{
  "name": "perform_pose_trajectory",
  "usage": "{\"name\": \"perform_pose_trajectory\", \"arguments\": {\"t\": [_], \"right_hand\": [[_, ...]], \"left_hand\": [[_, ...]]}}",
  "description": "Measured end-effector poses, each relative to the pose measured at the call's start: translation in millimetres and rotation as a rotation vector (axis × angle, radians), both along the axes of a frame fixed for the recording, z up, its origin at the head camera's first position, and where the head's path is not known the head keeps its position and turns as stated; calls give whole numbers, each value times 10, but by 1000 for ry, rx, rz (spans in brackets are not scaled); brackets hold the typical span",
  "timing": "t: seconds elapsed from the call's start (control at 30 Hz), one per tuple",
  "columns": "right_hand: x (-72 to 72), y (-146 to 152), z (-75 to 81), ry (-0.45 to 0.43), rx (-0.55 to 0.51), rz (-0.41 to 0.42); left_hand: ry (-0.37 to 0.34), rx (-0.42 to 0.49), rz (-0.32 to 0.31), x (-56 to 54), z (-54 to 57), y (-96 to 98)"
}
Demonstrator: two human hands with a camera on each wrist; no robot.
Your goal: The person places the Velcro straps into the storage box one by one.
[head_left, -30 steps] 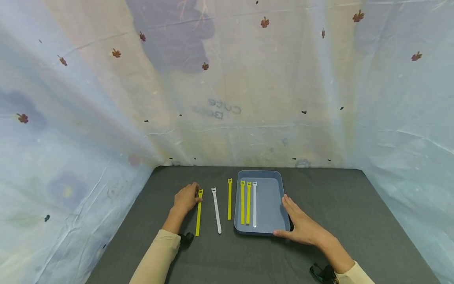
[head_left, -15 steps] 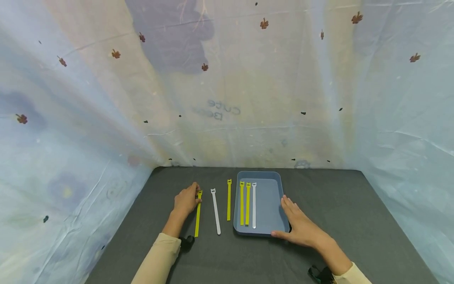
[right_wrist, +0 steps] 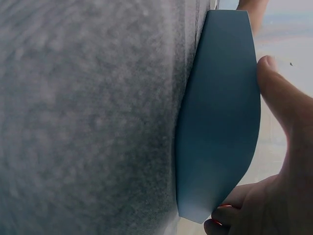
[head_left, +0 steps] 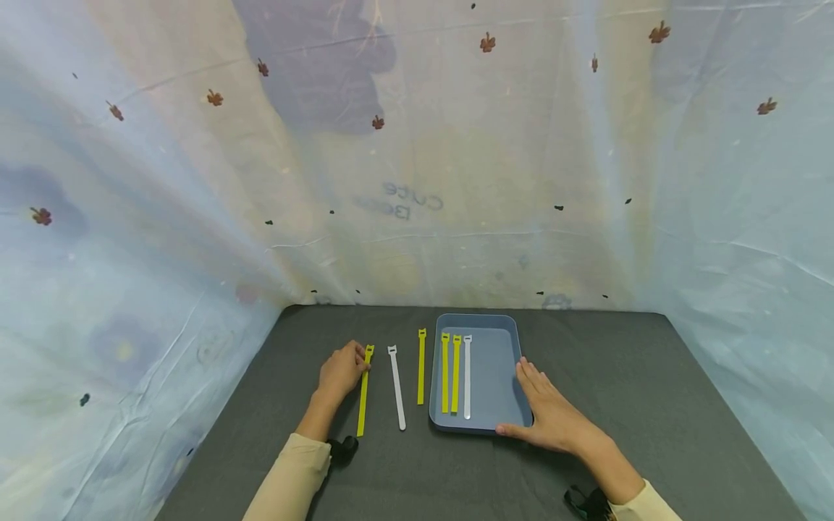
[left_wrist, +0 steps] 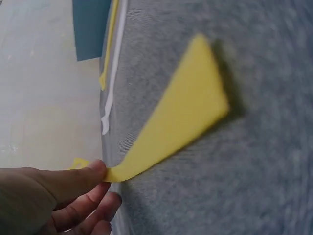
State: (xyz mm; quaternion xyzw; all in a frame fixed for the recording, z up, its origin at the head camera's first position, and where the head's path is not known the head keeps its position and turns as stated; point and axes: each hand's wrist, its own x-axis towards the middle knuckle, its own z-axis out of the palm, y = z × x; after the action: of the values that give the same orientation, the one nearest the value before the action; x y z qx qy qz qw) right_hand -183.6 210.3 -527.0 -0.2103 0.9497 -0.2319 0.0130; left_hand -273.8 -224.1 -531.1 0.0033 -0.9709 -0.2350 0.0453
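In the head view, my left hand [head_left: 342, 370] pinches a yellow strap-style cable tie [head_left: 363, 405] just below its slotted head. The left wrist view shows thumb and fingers on this yellow cable tie [left_wrist: 173, 117], whose tail spreads toward the camera over the cloth. My right hand [head_left: 557, 416] rests against the near right corner of a blue-grey tray [head_left: 496, 376], fingers straight along the side and thumb at the front rim. Inside the tray lie two yellow cable ties [head_left: 455, 376] and a white cable tie [head_left: 467, 380], side by side.
Between my left hand and the tray lie another white cable tie [head_left: 397, 391] and another yellow cable tie [head_left: 421, 369]. A dark grey cloth [head_left: 651, 376] covers the table. Patterned sheeting [head_left: 417, 275] hangs behind and at both sides.
My left fingertips have closed over the yellow cable tie below its head, and the head has shifted slightly upward. My right hand and the tray stay almost where they were.
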Motion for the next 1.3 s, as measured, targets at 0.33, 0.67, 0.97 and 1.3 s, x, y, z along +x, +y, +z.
{"name": "perform_pose_trajectory", "arguments": {"t": [0.33, 0.67, 0.97, 1.3], "right_hand": [[-3, 15, -1, -25, -5, -6], [-2, 19, 10, -40, -6, -5], [-7, 17, -5, -35, 2, -8], [-10, 10, -21, -23, -3, -5]], "left_hand": [[27, 156, 11, 31, 93, -9], [49, 223, -11, 98, 266, 91], [83, 318, -92, 157, 454, 201], [124, 385, -137, 224, 697, 358]]}}
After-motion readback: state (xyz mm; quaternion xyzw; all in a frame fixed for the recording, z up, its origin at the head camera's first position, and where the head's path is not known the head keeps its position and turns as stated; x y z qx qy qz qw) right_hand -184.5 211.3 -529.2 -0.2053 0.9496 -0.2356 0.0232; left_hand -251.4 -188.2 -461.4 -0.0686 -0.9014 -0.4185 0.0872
